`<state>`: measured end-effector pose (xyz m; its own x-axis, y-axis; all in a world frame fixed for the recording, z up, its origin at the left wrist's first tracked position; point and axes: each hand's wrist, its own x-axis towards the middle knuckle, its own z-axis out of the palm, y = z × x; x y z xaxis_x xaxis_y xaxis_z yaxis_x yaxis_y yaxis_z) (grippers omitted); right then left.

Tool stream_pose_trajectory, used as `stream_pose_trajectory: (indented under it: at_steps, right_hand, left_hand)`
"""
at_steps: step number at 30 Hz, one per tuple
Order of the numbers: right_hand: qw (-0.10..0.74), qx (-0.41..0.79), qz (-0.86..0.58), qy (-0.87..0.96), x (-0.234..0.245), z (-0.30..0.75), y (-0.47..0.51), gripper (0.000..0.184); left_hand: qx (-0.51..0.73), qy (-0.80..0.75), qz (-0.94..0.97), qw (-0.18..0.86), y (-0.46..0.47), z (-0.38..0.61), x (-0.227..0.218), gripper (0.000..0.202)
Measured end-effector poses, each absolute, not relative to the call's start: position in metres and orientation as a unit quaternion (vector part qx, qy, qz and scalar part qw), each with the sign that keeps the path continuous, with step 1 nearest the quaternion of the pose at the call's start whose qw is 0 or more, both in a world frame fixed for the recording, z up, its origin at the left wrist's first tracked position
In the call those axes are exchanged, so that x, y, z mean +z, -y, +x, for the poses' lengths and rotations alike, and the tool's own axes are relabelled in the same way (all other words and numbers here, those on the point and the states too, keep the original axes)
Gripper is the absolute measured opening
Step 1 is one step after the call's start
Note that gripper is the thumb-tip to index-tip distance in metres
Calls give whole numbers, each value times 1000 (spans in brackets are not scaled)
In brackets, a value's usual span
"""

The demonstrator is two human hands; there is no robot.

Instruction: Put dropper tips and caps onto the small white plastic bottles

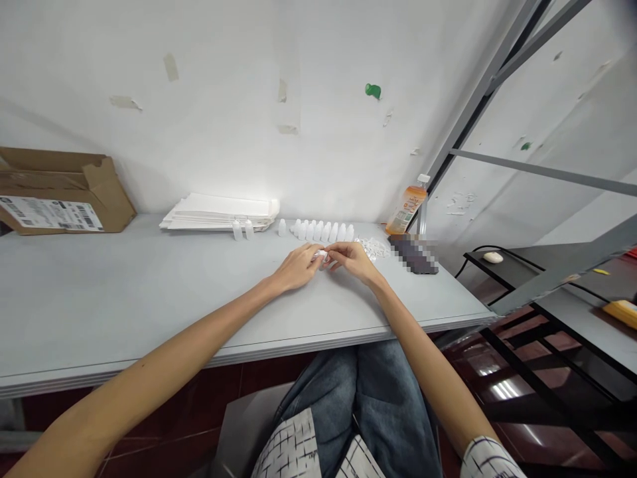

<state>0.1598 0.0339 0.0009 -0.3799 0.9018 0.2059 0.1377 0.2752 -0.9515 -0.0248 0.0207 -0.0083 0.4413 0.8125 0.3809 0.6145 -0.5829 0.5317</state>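
Note:
Over the grey table, my left hand (297, 267) is closed around a small white plastic bottle (320, 254), which lies tilted on its side. My right hand (352, 261) meets it from the other side, its fingertips pinched at the bottle's end; a small part there is too hidden to make out. Just behind the hands stands a row of several small white bottles (326, 232). One more bottle (282, 228) is set apart to their left, and two bottles with pointed tips (243, 230) stand further left. A pile of small white pieces (374, 248) lies right of my right hand.
White flat paper stacks (219, 211) lie against the wall. An open cardboard box (60, 192) sits at the far left. An orange drink bottle (408, 206) and a blurred dark phone-like slab (414, 254) are on the right, beside a grey metal frame (460, 133).

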Motion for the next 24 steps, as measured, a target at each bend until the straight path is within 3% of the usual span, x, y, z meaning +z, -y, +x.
stream_pose_trajectory:
  at_steps: [13,24]
  right_hand:
    - [467,317,-443,697,-3,161,-39,23]
    - [413,197,-473,753,-12,169,-46,19]
  left_hand:
    - [329,-466,812,123,-33,-38,-5,34]
    - [406,-639,652,42,-60,-95,15,22]
